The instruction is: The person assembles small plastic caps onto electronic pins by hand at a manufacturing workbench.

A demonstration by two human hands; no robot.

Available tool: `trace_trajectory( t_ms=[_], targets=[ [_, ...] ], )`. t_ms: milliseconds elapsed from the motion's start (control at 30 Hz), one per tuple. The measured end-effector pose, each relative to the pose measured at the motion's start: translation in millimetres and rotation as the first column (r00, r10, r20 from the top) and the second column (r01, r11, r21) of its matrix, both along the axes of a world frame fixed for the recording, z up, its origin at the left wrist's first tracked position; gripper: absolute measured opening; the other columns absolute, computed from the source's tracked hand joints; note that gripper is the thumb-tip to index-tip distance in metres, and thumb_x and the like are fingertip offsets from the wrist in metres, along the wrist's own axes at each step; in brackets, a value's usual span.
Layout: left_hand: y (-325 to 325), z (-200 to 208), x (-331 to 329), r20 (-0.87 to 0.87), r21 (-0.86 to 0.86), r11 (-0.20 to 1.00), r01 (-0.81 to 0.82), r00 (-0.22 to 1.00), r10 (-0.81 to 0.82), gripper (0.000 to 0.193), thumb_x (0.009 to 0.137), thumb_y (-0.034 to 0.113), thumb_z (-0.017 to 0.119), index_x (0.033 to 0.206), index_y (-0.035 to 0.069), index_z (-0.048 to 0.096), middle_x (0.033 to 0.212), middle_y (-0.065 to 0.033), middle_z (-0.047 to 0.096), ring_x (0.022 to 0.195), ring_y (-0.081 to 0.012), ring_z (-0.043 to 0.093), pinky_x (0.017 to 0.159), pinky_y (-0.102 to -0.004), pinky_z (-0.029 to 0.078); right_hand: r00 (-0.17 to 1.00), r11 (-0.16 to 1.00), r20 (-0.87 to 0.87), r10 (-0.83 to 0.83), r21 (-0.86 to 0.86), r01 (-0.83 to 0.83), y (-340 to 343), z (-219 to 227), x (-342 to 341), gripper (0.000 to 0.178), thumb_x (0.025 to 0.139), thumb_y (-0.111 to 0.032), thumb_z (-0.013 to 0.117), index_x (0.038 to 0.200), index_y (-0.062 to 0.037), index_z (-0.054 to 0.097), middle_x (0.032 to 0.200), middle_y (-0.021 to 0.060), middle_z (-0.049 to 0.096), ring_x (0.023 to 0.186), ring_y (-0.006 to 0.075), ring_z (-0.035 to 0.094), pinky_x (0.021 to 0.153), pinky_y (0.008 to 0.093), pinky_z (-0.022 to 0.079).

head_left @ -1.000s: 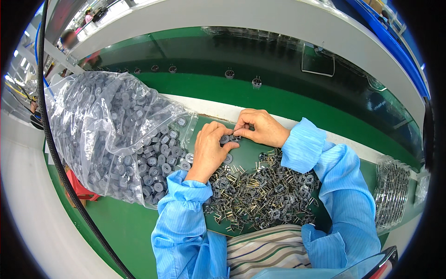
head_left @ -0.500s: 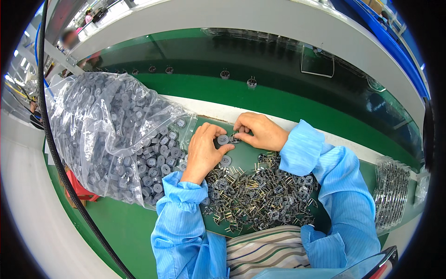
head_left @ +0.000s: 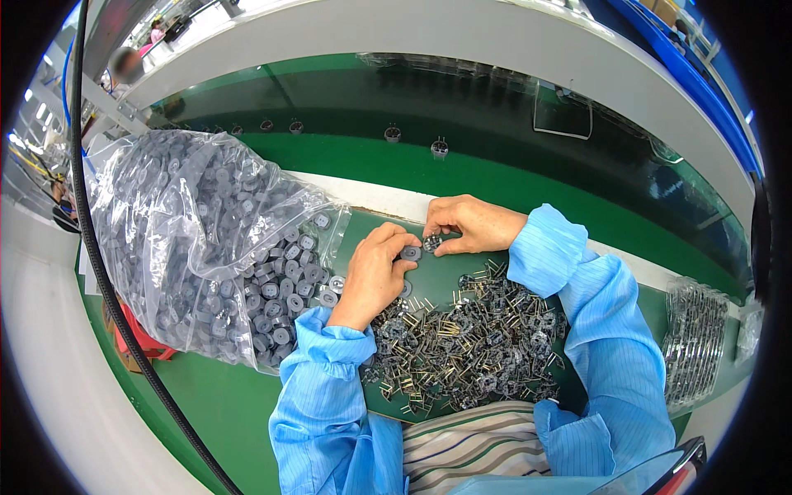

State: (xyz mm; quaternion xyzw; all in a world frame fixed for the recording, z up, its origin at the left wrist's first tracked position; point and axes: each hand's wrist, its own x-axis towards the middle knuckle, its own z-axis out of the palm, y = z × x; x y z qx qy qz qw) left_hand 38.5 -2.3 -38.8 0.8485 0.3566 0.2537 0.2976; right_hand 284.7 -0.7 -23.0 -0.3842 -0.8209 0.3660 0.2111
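Gray round cap (head_left: pixel 411 253): a small disc at the fingertips of the left hand, over the green work surface (head_left: pixel 431 283), near the middle of the view.
Left hand (head_left: pixel 373 271): thumb and fingers drawn narrow, pinching the cap at its edge.
Right hand (head_left: pixel 472 224): fingertips pinched on a dark pronged part (head_left: pixel 431 242), just beside the cap; whether the two pieces touch is too small to tell.
How the cap handles: probably light and stiff, like molded plastic, with a smooth rim that could slip; the rim looks the best place to hold, leaving the flat faces free.
How the pronged part handles: likely light too, its thin pins easy to bend, so the round body is the safer grip.
Clear bag (head_left: pixel 196 262): at left, full of similar gray caps, some spilling from its mouth.
Pronged pile (head_left: pixel 470 351): a tangled heap between the forearms, brassy pins pointing every way.
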Motion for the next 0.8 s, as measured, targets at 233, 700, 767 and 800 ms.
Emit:
trace_trajectory(
  t_ms=[233, 700, 767, 800],
  targets=[
    [0.0, 6.0, -2.8, 0.011, 0.05, 0.999, -0.012, 1.0, 0.012, 0.033, 0.075, 0.002, 0.081, 0.106, 0.006, 0.07, 0.102, -0.0082, 0.062, 0.097, -0.0327, 0.063, 0.086, -0.0445, 0.051, 0.94, 0.92, -0.011, -0.34, 0.203, 0.335, 23.8, -6.7, 40.9, 0.026, 0.08, -0.012, 0.076, 0.102, 0.0006, 0.073, 0.097, 0.0144, 0.063, 0.089, 0.0274, 0.068, 0.078, 0.0367, 0.058],
    [-1.5, 9.8, 4.6, 0.123, -0.062, 0.989, -0.134, 0.982, 0.14, 0.019, 0.096, 0.008, 0.068, 0.113, 0.001, 0.071, 0.096, -0.0111, 0.063, 0.074, -0.0215, 0.061, 0.064, -0.0334, 0.05, 0.951, 0.929, 0.072, 0.299, -0.251, -0.273, -15.3, 35.1, 19.4, 0.025, 0.09, -0.015, 0.077, 0.11, -0.003, 0.069, 0.101, 0.0114, 0.067, 0.09, 0.0252, 0.068, 0.078, 0.0374, 0.055],
    [0.4, 1.9, 1.6, 0.118, -0.007, 0.993, -0.121, 0.986, 0.121, 0.018, 0.096, 0.007, 0.067, 0.113, 0.001, 0.071, 0.095, -0.0113, 0.063, 0.073, -0.0223, 0.061, 0.064, -0.0339, 0.05, 0.916, 0.913, 0.138, 0.377, -0.225, -0.342, -22.3, 34.9, 1.9, 0.019, 0.092, -0.015, 0.074, 0.104, -0.001, 0.071, 0.102, 0.0111, 0.067, 0.09, 0.027, 0.068, 0.078, 0.0369, 0.055],
    [0.6, 0.4, 2.1, 0.115, 0.048, 0.993, -0.108, 0.988, 0.102, 0.017, 0.097, 0.007, 0.066, 0.112, 0.0, 0.071, 0.094, -0.0114, 0.062, 0.073, -0.023, 0.061, 0.065, -0.0344, 0.05, 0.912, 0.91, 0.146, 0.384, -0.227, -0.347, -23.2, 32.9, -1.3, 0.017, 0.093, -0.015, 0.073, 0.101, -0.0005, 0.072, 0.101, 0.0112, 0.068, 0.09, 0.0277, 0.069, 0.078, 0.0364, 0.055]
  ],
)
